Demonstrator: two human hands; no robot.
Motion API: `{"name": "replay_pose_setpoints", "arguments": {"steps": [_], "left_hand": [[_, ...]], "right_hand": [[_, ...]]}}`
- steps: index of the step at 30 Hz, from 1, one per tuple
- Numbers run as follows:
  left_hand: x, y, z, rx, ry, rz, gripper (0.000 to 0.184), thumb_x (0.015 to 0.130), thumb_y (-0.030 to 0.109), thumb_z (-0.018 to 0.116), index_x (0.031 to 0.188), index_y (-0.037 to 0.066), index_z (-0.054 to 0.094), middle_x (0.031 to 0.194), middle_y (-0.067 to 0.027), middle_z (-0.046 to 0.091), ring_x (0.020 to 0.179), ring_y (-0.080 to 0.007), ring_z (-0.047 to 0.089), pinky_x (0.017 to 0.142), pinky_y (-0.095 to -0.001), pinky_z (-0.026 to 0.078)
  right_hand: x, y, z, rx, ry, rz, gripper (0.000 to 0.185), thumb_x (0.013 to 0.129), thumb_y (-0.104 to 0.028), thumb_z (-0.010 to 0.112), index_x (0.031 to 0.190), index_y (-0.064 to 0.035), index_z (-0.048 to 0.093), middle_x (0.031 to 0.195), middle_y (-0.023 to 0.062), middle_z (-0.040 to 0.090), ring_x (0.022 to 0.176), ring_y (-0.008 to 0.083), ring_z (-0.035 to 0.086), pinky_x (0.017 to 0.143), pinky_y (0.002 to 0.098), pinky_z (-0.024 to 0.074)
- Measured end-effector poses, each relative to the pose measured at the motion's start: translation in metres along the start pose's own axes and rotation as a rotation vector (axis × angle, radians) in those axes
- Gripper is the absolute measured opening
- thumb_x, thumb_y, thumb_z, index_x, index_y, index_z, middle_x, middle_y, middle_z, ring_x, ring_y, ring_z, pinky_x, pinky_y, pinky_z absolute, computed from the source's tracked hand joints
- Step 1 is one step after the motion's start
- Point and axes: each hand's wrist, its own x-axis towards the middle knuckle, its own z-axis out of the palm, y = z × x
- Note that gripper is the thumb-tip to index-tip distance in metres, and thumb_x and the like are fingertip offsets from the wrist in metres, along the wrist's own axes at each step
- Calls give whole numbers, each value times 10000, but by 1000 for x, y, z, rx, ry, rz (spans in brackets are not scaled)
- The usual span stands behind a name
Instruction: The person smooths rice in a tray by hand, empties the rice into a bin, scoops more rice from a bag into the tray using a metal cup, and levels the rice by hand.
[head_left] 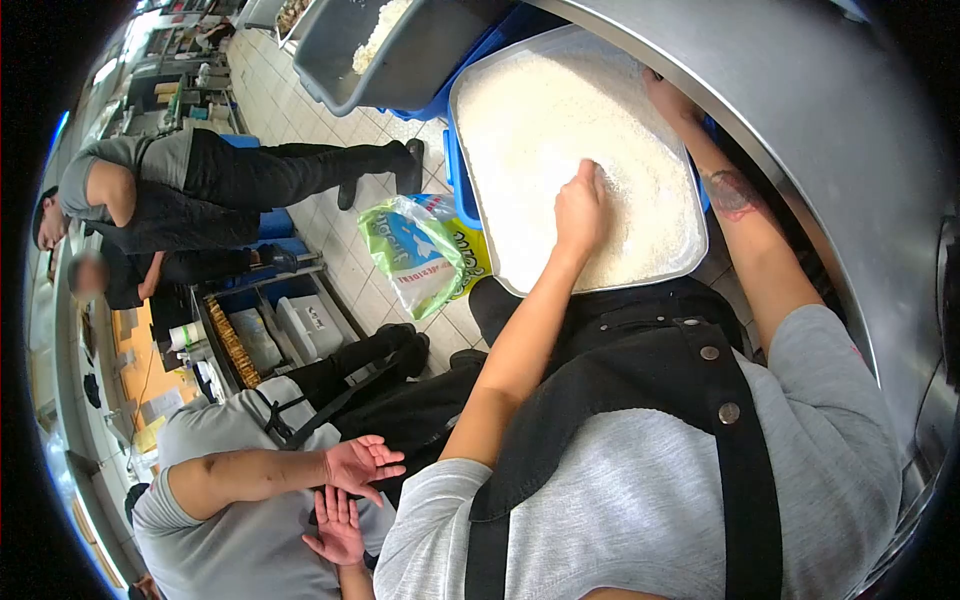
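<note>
A large white rectangular tray (488,235) holds a wide layer of pale, fine, crumb-like powder (540,110). My left hand (582,212) is closed, with its fingers down at the powder near the middle of the tray. Whatever lies inside those fingers is hidden. At the tray's far right edge, my right hand (672,98) is curled at the rim, its fingertips partly in shadow. Blue plastic containers (462,175) show under the tray.
A grey bin (345,60) with whitish crumbly food stands beyond the tray. A printed plastic bag (425,250) lies left on the tiled floor (350,265). A steel counter (800,130) curves along the right. A co-worker (230,490) with both hands out is close on my left; others stand farther off.
</note>
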Motion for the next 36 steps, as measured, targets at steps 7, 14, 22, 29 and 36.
{"name": "replay_pose_setpoints", "arguments": {"steps": [7, 14, 22, 29, 36], "left_hand": [[35, 20, -50, -380, 354, 116, 319, 795, -126, 412, 1081, -50, 531, 951, -219, 573, 838, -317, 598, 782, -390, 480], [26, 16, -8, -217, 142, 291, 426, 733, -18, 559, 1158, -2, 531, 1207, -197, 534, 1164, -393, 504, 1011, -474, 395], [8, 6, 51, 453, -204, 635, 591, 911, 440, 479, 1422, 156, 392, 1542, -61, 259, 1442, -344, 148, 1024, -769, 117], [52, -53, 27, 573, 105, 233, 450, 946, 300, 459, 1345, 93, 456, 1425, -127, 392, 1326, -383, 336, 1039, -649, 259], [17, -64, 13, 186, 158, 506, 195, 739, -2, 576, 930, 23, 550, 932, -165, 521, 872, -360, 517, 755, -459, 432]], "right_hand": [[-2, -6, -8, 9, 43, -116, 429, 803, -414, 616, 1072, -84, 672, 1025, 167, 680, 955, 382, 634, 829, 473, 495], [-1, 16, 17, -14, 42, -185, 416, 809, -406, 613, 1055, -77, 675, 1015, 179, 679, 938, 397, 634, 833, 477, 491], [-3, 13, 17, -65, 128, -246, 422, 808, -410, 614, 1059, -77, 674, 1018, 179, 679, 940, 397, 633, 836, 476, 491], [-4, 17, 19, -107, 191, -299, 427, 807, -414, 615, 1064, -78, 673, 1021, 179, 678, 942, 396, 632, 839, 476, 490], [-8, 19, 21, -146, 260, -352, 432, 806, -417, 616, 1068, -78, 672, 1023, 179, 677, 944, 396, 632, 842, 476, 489]]}}
